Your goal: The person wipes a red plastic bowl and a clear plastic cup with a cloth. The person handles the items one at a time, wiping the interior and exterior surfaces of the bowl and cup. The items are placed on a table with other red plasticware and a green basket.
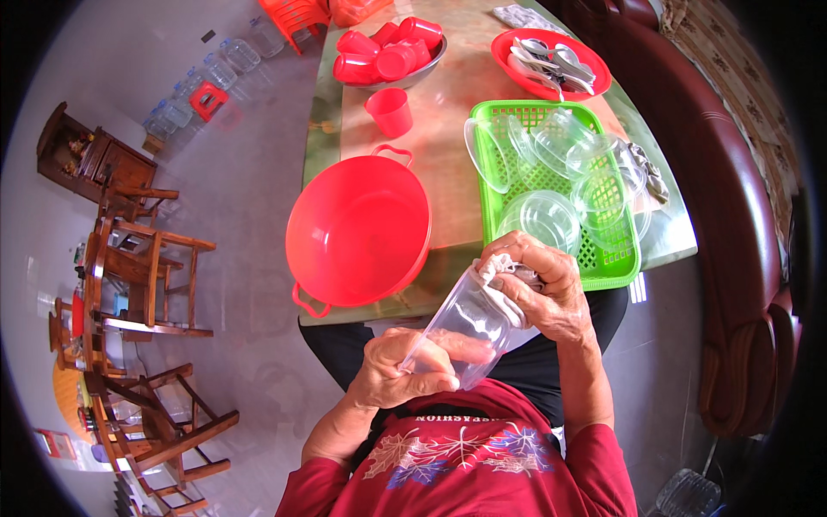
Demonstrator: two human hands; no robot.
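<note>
Over my lap, a clear plastic bowl [462, 316] is tilted on its side between my hands. My left hand [410, 368] grips its lower rim, with fingers showing through the transparent wall. A bunched white cloth [507, 291] is pinched in my right hand [546, 287] and pressed against the upper rim. Just beyond that hand stands a green plastic basket [627, 274] with several clear plastic bowls and lids [539, 220] in it. To the left, a large red two-handled basin [358, 229] stands on the table with nothing inside.
A red cup [391, 113] stands behind the basin. Farther back are a metal bowl [420, 76] of red cups [394, 58] and a red plate [504, 52] of spoons [555, 64]. Wooden chairs [155, 278] stand left; a brown leather sofa [730, 194] lines the right.
</note>
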